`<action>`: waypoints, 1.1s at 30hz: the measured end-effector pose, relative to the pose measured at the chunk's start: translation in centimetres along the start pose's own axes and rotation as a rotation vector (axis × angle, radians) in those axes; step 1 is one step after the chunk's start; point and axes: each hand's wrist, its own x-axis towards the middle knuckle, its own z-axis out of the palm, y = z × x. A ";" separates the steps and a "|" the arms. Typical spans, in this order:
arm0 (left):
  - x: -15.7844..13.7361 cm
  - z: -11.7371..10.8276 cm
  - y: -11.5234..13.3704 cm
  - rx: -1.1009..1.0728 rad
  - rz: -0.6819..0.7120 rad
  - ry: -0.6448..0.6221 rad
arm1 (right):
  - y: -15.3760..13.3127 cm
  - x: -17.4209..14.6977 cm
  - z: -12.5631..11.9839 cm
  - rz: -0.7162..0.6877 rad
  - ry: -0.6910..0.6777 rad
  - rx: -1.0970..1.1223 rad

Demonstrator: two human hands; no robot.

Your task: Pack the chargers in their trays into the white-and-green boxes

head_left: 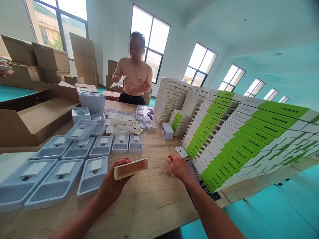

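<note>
bare left hand [111, 184], bare right hand [178, 167] too, forearms [214, 207] bare as well, tapering to slimmer wrists [187, 180], left side kinda blurry tbh

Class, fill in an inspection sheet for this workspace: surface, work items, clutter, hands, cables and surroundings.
Surface: wood-grain tabletop.
Work items: open box; plastic trays, several holding white devices; stacked green-and-white boxes on the right.
Clutter: white card and dark flat device beside the stacks.
Hands: left hand holds the open box; right hand has curled fingers, nothing seen in it.
Cables: nothing seen.
Surroundings: co-worker across the table holding a flat white item; brown cartons; windows.
</note>
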 end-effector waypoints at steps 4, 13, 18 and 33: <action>-0.5 0.2 -1.9 -0.048 -0.046 0.072 | 4.5 6.4 -4.0 0.167 0.028 -0.319; -1.2 0.1 -1.3 -0.112 -0.061 0.000 | 8.4 10.4 -4.2 0.281 -0.068 -0.615; -1.4 0.4 -1.3 -0.135 -0.090 -0.038 | 8.7 10.9 -4.5 0.306 -0.051 -0.612; -1.0 -0.2 0.9 -0.048 -0.255 -0.126 | 5.0 7.0 -5.7 0.167 0.358 0.039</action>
